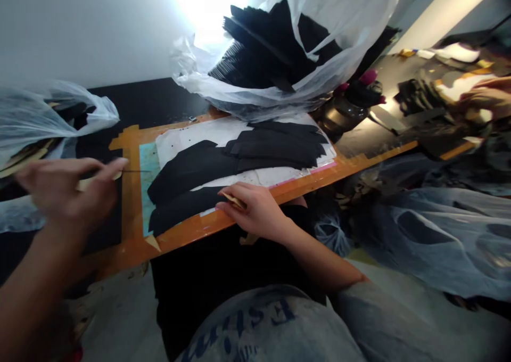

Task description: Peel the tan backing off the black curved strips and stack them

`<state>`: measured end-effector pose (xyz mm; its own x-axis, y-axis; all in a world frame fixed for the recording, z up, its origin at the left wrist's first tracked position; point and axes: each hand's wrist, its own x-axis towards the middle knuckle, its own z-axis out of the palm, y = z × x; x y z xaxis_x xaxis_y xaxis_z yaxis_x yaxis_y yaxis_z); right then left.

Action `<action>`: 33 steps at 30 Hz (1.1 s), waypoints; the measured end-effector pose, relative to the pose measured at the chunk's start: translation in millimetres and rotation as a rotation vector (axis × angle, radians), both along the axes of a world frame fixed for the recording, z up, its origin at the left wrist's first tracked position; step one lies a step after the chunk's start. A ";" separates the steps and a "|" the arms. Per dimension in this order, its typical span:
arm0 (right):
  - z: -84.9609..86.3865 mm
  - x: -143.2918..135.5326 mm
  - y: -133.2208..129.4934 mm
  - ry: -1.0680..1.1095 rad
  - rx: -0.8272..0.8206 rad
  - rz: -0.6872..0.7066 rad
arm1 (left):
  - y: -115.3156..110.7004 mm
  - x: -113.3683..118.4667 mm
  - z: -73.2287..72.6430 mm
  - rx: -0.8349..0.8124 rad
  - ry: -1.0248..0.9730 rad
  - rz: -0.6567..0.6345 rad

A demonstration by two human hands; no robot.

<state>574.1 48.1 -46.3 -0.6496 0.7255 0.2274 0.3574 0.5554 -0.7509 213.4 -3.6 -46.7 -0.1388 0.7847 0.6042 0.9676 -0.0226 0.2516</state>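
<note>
My left hand [72, 191], blurred by motion, is at the left end of the board with its fingers pinched. A thin dark line sticks out from its fingertips towards the board, and a pale stick-like part shows below the index finger; the exact kind is unclear. My right hand [255, 208] rests at the board's front edge, closed on small tan pieces [235, 199] between thumb and fingers. Black flat cut pieces [187, 170] lie overlapping in rows on white paper [179, 141]. More black pieces [279, 144] are fanned out at the right of the paper.
An open clear plastic bag [247, 96] with stacked black pieces [267, 48] stands behind the board. Another plastic bag [75, 109] is at the left. Orange tape [131, 202] borders the board. A dark jar [343, 114] stands right; a person's hand [485, 98] is beyond it.
</note>
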 end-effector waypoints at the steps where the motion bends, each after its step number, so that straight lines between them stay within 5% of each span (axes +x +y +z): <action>1: 2.3 -3.8 -2.9 0.057 -0.004 0.024 | -4.3 23.0 3.2 0.007 0.120 -0.094; 4: 7.4 -11.9 -9.7 0.142 -0.016 0.117 | -18.7 85.3 9.6 -0.010 0.336 -0.481; 8: 7.4 0.8 -6.1 0.112 -0.054 0.158 | -33.4 120.9 13.3 0.003 0.305 -0.550; 10: 3.5 22.2 3.9 0.014 -0.045 0.012 | -38.2 119.7 11.9 -0.021 0.234 -0.519; 15: -17.1 92.7 40.1 -0.431 0.148 -0.739 | -45.6 114.1 1.0 -0.120 0.052 -0.434; 18: -31.1 116.0 56.1 -0.667 0.169 -0.896 | -46.4 124.3 -4.9 -0.108 0.010 -0.436; 23: -40.5 124.1 62.8 -0.752 0.140 -0.785 | -42.6 148.6 -10.6 -0.093 0.016 -0.514; 28: -28.6 109.5 37.2 -0.285 0.144 -0.822 | -35.8 174.7 -3.6 -0.167 -0.038 -0.578; 33: -2.4 70.6 -2.1 0.211 -0.263 0.045 | -26.3 195.1 3.3 -0.198 -0.056 -0.613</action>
